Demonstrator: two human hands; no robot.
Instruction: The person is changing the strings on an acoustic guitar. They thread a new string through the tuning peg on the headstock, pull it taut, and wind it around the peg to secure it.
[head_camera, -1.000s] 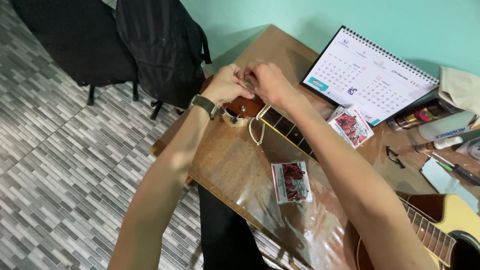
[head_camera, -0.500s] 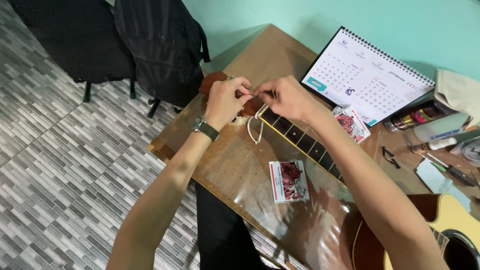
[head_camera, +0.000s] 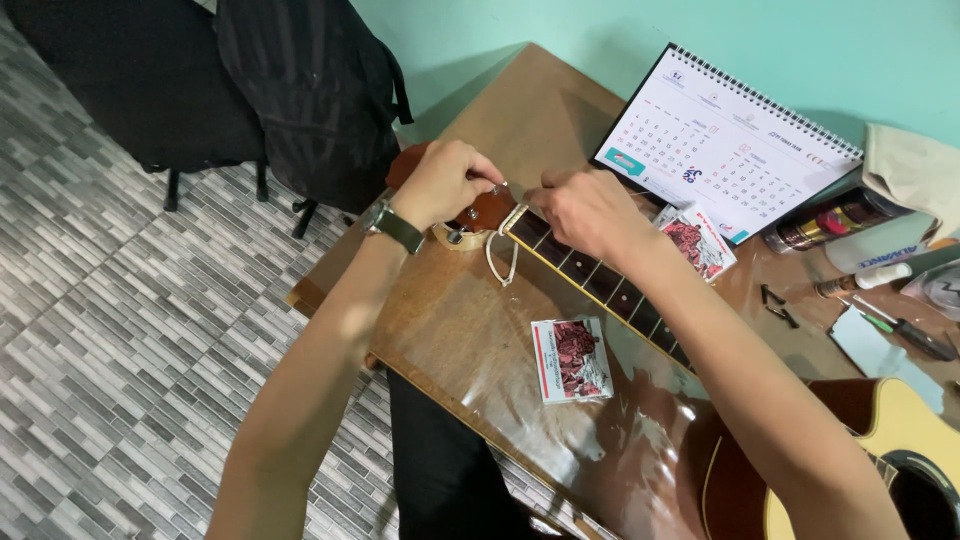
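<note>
An acoustic guitar lies on the brown table, with its neck running diagonally and its yellow body at the lower right. My left hand, with a wristwatch on it, covers the reddish headstock and pinches a pale guitar string there. My right hand pinches the same string just beside the nut. A slack loop of the string hangs below the two hands.
Two red-and-white string packets lie beside the neck. A desk calendar stands behind them. A screwdriver, tubes and a cloth sit at the right. A black backpack and a chair stand off the table's left corner.
Both hands stay at the headstock. They have drawn slightly apart, and the string loop hangs between them.
</note>
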